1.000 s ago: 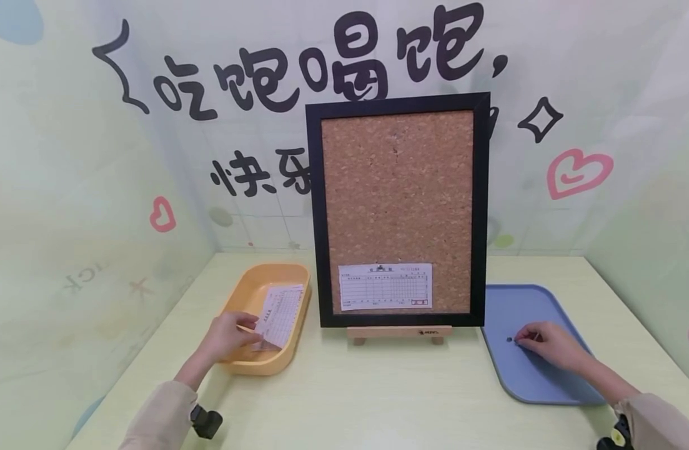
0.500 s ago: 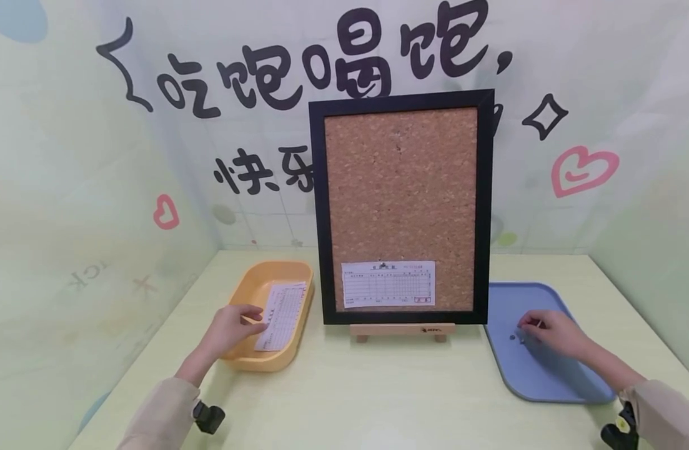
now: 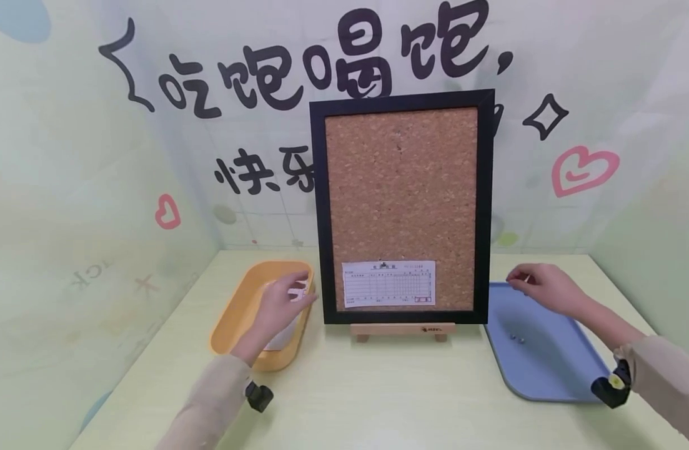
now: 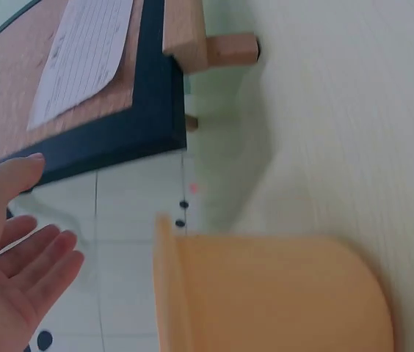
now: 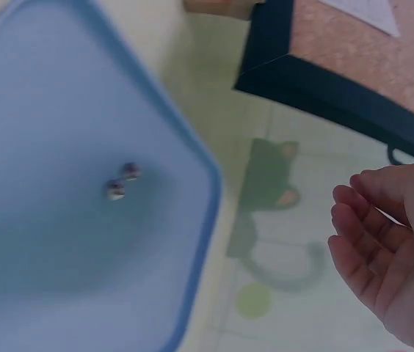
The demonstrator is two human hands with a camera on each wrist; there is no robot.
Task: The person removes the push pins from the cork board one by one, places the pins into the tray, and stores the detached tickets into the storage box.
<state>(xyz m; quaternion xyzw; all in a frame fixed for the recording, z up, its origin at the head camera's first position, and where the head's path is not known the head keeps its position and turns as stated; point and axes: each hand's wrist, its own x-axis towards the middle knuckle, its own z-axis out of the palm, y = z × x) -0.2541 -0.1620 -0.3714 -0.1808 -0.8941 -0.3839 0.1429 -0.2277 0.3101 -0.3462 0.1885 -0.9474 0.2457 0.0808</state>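
My left hand (image 3: pixel 279 309) is over the right side of the orange tray (image 3: pixel 223 322), fingers spread, holding nothing. Its fingertips lie close to the lower left of the framed corkboard (image 3: pixel 400 187). Partly behind this hand, a printed paper slip (image 3: pixel 282 337) lies in the tray. Another printed slip (image 3: pixel 389 284) is fixed low on the cork by a small dark pin (image 3: pixel 383 265). My right hand (image 3: pixel 549 289) hovers over the far part of the blue tray (image 3: pixel 552 381), fingers loosely bent, with nothing seen between them. Two small shiny metal pins (image 5: pixel 122 181) lie on that tray.
A small wooden easel (image 3: pixel 403 329) holds the corkboard upright on the pale table (image 3: pixel 389 387). Behind stands a printed wall sheet (image 3: pixel 254 219) with large black characters. The orange tray is left of the board, the blue one right.
My left hand let go of the slip in the orange tray and moved right towards the board. My right hand left a pin on the blue tray and rose away from it.
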